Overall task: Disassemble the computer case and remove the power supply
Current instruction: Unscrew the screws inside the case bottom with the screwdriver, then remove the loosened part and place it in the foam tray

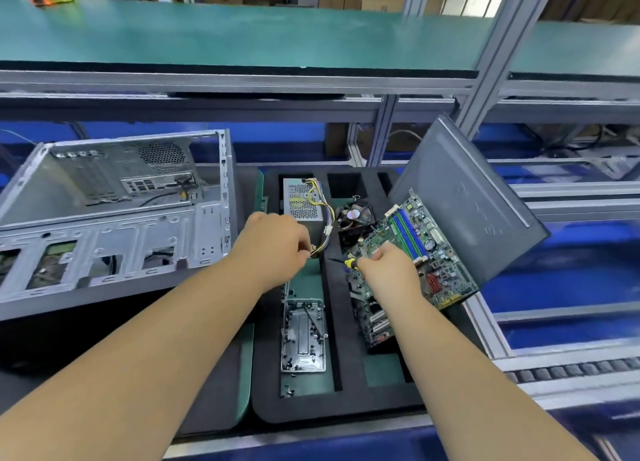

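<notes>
Computer case [114, 218]: bare sheet metal, dull silver, perforated vent. Power supply [300, 199]: same grey metal, punched grille. Foam tray [341, 403]: matt black; side panel [474, 197]: matt grey, scuffed.

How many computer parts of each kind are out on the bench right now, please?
Computer case: 1
Power supply: 1
Cooling fan: 1
Motherboard: 1
Side panel: 1
Total: 5
</notes>
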Demonstrator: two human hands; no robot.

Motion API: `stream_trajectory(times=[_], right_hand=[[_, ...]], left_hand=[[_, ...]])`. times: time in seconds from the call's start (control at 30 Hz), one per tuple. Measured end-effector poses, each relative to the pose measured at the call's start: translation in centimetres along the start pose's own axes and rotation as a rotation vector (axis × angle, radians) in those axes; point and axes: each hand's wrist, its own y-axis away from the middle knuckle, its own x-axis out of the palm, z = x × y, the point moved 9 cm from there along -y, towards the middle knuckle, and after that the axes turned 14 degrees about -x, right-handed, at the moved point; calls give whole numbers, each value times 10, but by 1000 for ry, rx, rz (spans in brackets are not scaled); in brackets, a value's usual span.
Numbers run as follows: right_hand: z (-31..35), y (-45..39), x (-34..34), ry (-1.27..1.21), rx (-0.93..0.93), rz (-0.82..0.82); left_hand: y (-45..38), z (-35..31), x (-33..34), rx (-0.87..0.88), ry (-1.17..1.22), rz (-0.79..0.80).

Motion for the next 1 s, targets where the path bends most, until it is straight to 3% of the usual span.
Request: stream_trajectory(times=[0.2,0.43,0.73,1.0], right_hand=[[-8,13,26,156,-55,39],[-13,31,60,401,-124,230],[-22,32,69,359,-83,317],[0,6,43,306,-103,227]], left_hand=[[15,10,-19,-28,122,-103],[34,15,-29,-18,241,-155],[47,23,-30,-34,254,-174],[59,46,-45,-49,274,-193]])
